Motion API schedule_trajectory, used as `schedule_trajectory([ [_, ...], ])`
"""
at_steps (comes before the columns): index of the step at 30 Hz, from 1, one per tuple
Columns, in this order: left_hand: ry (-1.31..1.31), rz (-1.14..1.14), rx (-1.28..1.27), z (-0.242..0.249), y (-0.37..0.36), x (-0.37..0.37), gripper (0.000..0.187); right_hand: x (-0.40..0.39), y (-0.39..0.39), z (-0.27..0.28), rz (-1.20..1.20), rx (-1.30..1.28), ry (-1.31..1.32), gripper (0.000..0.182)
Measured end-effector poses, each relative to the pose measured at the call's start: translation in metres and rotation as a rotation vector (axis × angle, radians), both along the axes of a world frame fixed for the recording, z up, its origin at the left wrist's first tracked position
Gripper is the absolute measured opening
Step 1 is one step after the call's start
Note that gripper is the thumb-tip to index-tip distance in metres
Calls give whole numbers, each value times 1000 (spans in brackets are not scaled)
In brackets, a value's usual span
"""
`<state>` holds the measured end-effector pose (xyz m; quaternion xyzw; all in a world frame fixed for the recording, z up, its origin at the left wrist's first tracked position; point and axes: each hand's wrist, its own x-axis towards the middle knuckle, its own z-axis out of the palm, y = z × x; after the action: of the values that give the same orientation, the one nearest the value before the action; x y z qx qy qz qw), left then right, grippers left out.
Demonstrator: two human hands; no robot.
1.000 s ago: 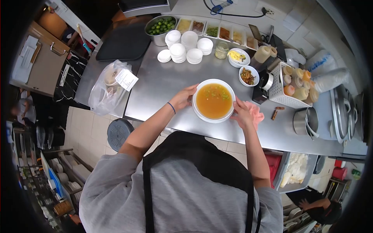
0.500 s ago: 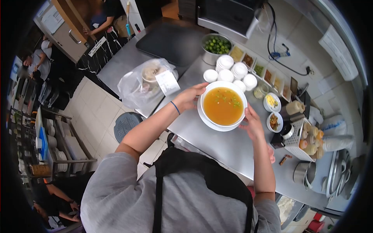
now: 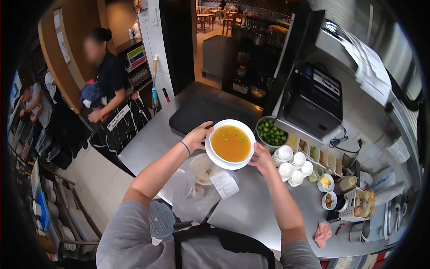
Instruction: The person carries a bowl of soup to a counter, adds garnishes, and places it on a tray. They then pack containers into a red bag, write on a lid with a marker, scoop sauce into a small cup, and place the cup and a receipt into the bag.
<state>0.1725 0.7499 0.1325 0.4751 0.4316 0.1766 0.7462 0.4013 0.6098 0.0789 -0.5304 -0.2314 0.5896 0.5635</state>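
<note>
Between my two hands is a white bowl of soup [image 3: 230,142], orange-brown broth with green bits floating on top. Under the bowl sits a white saucer [image 3: 218,159]. My left hand [image 3: 197,136] grips the left rim side, and my right hand [image 3: 263,159] holds the right side. Both are held up in front of me, over the counter. Below the bowl lies a clear plastic bag [image 3: 188,197] with a round lidded container [image 3: 202,169] inside and a printed receipt [image 3: 225,184] on it. Behind the bowl is a black tray [image 3: 197,107].
A metal pot of green limes [image 3: 271,133] and stacked white small bowls [image 3: 286,169] stand right of the bowl. Farther right are condiment containers [image 3: 326,159] and a pink cloth [image 3: 322,234]. A black printer [image 3: 311,103] is above. A co-worker [image 3: 109,74] stands beyond the counter at left.
My hands have carried the bowl and saucer forward and left, from over the right counter to near the black tray. My view has lifted, showing more of the room ahead.
</note>
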Motion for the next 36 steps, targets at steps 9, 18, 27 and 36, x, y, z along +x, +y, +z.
schedule_trajectory([
  [9,13,108,-47,-61,129,-13,62,-15,134,-42,10,-24,2,49],
  [18,30,110,-88,-122,193,9,65,-6,189,-92,-72,-101,25,46],
  [27,-30,197,-137,-174,199,11,67,-7,190,-120,-215,-163,-113,46],
  [36,46,146,140,-110,164,-53,46,1,-30,-18,159,407,-666,10],
])
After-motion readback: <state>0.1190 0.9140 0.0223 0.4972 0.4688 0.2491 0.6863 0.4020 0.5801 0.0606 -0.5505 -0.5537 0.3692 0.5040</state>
